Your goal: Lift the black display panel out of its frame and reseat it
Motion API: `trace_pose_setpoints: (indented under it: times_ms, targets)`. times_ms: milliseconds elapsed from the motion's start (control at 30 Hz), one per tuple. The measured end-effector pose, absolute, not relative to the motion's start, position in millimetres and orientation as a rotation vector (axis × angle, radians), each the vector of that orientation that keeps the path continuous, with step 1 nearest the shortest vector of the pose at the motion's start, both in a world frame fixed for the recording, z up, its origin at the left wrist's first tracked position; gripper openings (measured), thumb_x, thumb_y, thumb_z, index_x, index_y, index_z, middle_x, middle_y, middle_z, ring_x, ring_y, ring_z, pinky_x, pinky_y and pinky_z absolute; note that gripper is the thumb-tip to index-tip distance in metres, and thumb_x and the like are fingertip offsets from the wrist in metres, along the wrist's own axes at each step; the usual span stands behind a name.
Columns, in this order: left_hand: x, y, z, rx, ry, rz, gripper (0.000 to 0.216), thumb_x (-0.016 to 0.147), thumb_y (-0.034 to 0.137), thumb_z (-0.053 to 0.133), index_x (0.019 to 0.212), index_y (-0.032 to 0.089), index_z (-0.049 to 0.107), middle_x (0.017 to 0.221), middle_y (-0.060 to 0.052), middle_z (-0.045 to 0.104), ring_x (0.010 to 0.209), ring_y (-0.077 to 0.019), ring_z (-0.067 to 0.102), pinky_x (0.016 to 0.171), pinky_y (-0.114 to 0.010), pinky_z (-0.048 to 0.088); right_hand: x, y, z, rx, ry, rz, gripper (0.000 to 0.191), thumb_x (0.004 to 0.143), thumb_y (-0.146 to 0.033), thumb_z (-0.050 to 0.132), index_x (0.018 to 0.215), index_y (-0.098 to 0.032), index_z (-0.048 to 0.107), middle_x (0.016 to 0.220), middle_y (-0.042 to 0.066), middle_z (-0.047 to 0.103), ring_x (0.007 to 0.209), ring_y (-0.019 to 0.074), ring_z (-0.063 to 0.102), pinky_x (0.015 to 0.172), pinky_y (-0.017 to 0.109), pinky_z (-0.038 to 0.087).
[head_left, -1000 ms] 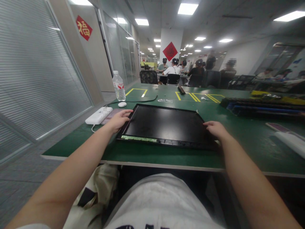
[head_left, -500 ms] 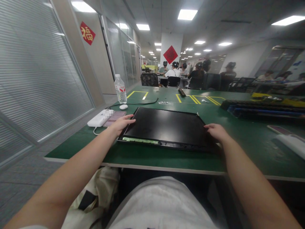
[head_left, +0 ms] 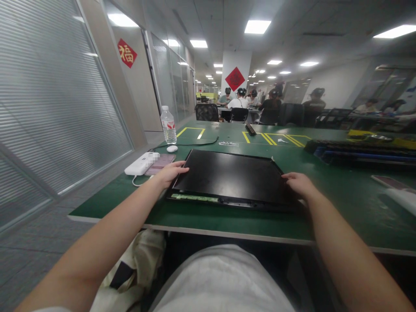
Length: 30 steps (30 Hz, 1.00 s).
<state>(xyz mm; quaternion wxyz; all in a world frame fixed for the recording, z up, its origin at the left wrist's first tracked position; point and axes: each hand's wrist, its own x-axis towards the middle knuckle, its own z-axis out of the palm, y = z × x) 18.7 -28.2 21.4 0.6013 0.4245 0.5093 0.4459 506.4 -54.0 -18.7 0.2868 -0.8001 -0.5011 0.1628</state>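
Note:
A black flat display panel [head_left: 229, 175] lies in a thin dark frame on the green table, near its front edge. Along the frame's near side runs a green circuit board strip [head_left: 195, 198]. My left hand [head_left: 170, 173] grips the panel's left edge, with the thumb over the top and another finger stretched along the side. On the opposite edge, my right hand [head_left: 300, 184] pinches the side between thumb and forefinger; its other fingers are curled and partly hidden.
Left of the panel are a white power bank [head_left: 141, 163], a phone [head_left: 160, 164], a white earbud case [head_left: 172, 148] and a water bottle [head_left: 168, 125]. A dark cable [head_left: 201, 143] lies behind. Blue and black strips [head_left: 351, 152] are piled at right. Several people sit at far tables.
The whole view has shifted slightly, so the scene sits a little lower and further right. Both hands keep their places on the panel's edges.

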Motion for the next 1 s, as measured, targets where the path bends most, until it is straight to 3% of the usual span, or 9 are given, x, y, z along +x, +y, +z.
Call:
trace_pose_setpoints:
  times_ms: [233, 467, 700, 1000]
  targets:
    - [20.2, -28.7, 22.2, 0.980, 1.155, 1.129, 0.046, 0.067, 0.005, 0.081, 0.111, 0.016, 0.073, 0.080, -0.005, 0.081, 0.076, -0.0229, 0.079, 0.071, -0.031, 0.063, 511.4, -49.3, -26.2, -2.109, -1.338, 0.460, 0.042, 0.068, -0.007, 0.059, 0.102, -0.019, 0.081, 0.095, 0.008, 0.078, 0.079, 0.0208, 0.070, 0.075, 0.030, 0.053]
    - [21.0, -31.0, 23.7, 0.980, 1.108, 1.154, 0.043, 0.070, 0.001, 0.077, 0.111, 0.015, 0.073, 0.087, -0.006, 0.082, 0.072, -0.0199, 0.078, 0.072, -0.029, 0.062, 515.9, -47.3, -30.2, -2.087, -1.337, 0.449, 0.042, 0.066, -0.008, 0.061, 0.101, -0.019, 0.080, 0.095, 0.009, 0.078, 0.080, 0.0206, 0.070, 0.073, 0.029, 0.053]
    - [19.3, -29.1, 20.0, 1.011, 1.081, 1.157, 0.050, 0.068, 0.005, 0.081, 0.116, 0.014, 0.072, 0.090, -0.009, 0.083, 0.076, -0.0233, 0.079, 0.073, -0.032, 0.063, 516.1, -46.2, -31.2, -2.076, -1.331, 0.446, 0.042, 0.065, -0.007, 0.060, 0.100, -0.017, 0.080, 0.094, 0.010, 0.078, 0.078, 0.0210, 0.070, 0.071, 0.029, 0.052]
    - [17.0, -26.7, 19.8, 1.087, 1.039, 1.166, 0.050, 0.063, 0.011, 0.086, 0.112, 0.015, 0.075, 0.107, -0.012, 0.082, 0.103, -0.0288, 0.076, 0.087, -0.036, 0.060, 515.6, -47.0, -28.6, -2.064, -1.302, 0.465, 0.039, 0.062, -0.009, 0.062, 0.094, -0.021, 0.081, 0.092, 0.009, 0.078, 0.081, 0.0228, 0.070, 0.080, 0.034, 0.054]
